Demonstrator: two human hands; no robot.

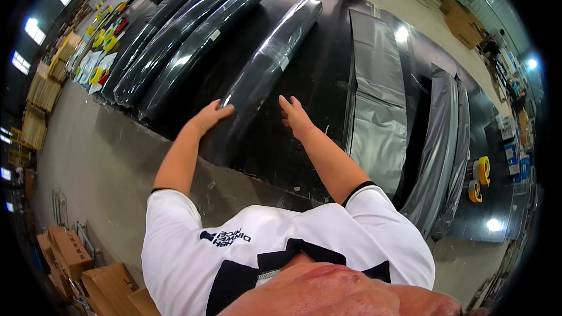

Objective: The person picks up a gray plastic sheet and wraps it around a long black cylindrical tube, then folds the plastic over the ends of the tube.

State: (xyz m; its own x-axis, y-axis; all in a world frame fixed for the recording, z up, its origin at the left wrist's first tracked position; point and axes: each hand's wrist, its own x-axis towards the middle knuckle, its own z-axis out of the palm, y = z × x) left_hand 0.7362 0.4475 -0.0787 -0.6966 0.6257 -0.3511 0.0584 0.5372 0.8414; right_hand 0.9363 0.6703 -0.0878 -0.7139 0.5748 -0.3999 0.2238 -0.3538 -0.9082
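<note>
A long dark roll in clear shiny wrap (266, 67) lies slantwise on the black table (319, 85), its near end by the table's front edge. My left hand (212, 117) rests against the left side of that near end, fingers stretched over the wrap; it is open and not closed round the roll. To the right of the roll, my right hand (297, 119) hovers over the table, open with fingers apart, touching nothing. Several similar wrapped rolls (193, 47) lie side by side at the left.
Flat grey folded sheeting (379, 99) lies right of my right hand, with crumpled grey sheeting (440, 140) beyond it. Yellow tape rolls (483, 171) sit at the far right, more tape (109, 41) at the far left. Two people stand behind the table. Cardboard boxes (70, 254) stand lower left.
</note>
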